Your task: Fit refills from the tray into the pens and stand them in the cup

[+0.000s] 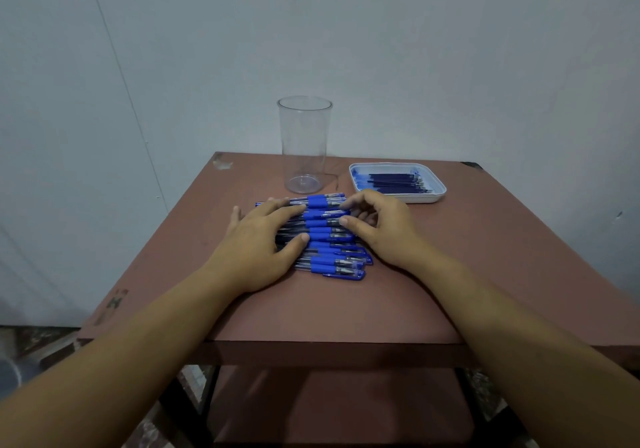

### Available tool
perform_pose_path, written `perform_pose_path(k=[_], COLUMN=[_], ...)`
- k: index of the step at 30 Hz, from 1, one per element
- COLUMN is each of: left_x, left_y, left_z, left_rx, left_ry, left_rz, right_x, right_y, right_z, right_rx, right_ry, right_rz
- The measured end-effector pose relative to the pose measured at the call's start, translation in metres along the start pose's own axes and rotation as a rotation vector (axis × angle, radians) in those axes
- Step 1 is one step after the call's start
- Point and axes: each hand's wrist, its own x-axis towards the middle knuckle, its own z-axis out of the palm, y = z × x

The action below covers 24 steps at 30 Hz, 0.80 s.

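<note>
Resting flat on the pile of blue pens (329, 236) mid-table (346, 309), left hand (263, 239), fingers straight. Over the pens' right ends the right hand (377, 229) curls its fingers; cannot tell if it grips one. Clear cup (304, 146) upright at far edge. White tray (401, 199) near far right corner, dark refills (398, 181) lying in it.

You face a pale blue-grey wall (415, 49), flatly and dimly lit, behind a reddish-brown tabletop (346, 309) with chipped corners, a matching lower shelf (346, 409) in a dark frame (207, 402), mottled stone floor (41, 340) lower left.
</note>
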Motion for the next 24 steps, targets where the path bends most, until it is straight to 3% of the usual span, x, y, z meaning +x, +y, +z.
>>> perform_pose_path(k=[6,13,18,24], left_x=[0.012,0.046,0.062,0.06], left_y=[0.014,0.029,0.026,0.017], left_z=[-0.008,-0.014,-0.009,0.006], left_rx=[0.087,0.01,-0.01,-0.154], left_ry=[0.116,0.138,0.148,0.134], left_rz=[0.141,0.363,0.397,0.358], right_x=[-0.004,0.001,0.009,0.007], right_y=[-0.01,-0.014,-0.005,0.007], right_z=[-0.005,-0.024,-0.043,-0.028], right_rx=[0.059,0.207,-0.085,-0.097], right_ry=[0.112,0.135,0.077,0.158], right_rz=[-0.041,0.025,-0.145,-0.246])
